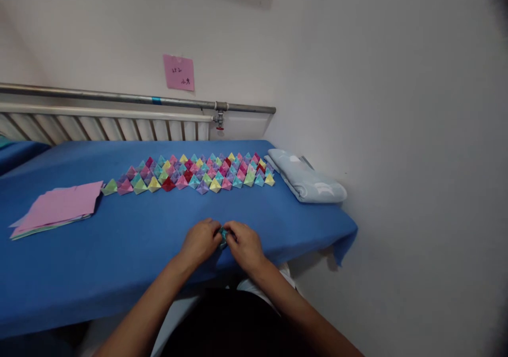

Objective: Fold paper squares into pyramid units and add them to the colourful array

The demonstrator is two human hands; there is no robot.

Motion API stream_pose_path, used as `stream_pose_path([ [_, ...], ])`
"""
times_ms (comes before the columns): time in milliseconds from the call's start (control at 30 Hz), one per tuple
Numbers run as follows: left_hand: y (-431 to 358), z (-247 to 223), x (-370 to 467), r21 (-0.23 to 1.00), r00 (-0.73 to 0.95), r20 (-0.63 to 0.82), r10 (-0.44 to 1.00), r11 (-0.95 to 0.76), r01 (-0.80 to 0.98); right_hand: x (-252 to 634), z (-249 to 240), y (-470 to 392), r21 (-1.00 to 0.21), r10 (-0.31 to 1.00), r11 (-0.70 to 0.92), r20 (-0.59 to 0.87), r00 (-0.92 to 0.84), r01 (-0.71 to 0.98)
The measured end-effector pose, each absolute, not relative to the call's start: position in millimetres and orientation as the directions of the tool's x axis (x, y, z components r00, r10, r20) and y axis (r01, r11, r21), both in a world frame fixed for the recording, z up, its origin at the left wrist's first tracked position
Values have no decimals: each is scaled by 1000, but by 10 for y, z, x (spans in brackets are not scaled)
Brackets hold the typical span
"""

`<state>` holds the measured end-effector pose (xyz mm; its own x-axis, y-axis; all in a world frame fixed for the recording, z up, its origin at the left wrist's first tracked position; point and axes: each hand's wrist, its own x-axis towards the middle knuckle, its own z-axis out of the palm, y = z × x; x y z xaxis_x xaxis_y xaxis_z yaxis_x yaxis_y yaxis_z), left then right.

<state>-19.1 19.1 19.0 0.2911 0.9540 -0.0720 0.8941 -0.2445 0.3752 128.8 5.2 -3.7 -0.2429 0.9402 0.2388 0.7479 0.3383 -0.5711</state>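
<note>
Both hands meet over the near part of the blue cloth (159,240), fingers closed on a small teal folded paper (223,238). My left hand (201,240) pinches its left side, and my right hand (243,243) grips it from the right. Much of the paper is covered by my fingers, so its exact shape is hard to make out. Beyond my hands, many folded paper boats (202,186) stand in close rows, in pink, yellow, green, teal, purple and red.
A loose stack of paper sheets (63,206), pink on top, lies at the left. A folded light-blue blanket (307,177) rests at the right against the wall. Behind the table run a radiator (119,126) and a metal pipe (119,97); a pink note (178,73) hangs above.
</note>
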Motion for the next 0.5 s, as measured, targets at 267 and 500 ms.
stream_pose_path([
  [267, 212, 138, -234, 377, 312, -45, 949, -273, 885, 1256, 28, 147, -495, 961, 271, 189, -202, 826],
  [500, 216, 127, -216, 383, 276, -22, 961, -247, 890, 1244, 39, 134, -427, 966, 253, 160, -203, 868],
])
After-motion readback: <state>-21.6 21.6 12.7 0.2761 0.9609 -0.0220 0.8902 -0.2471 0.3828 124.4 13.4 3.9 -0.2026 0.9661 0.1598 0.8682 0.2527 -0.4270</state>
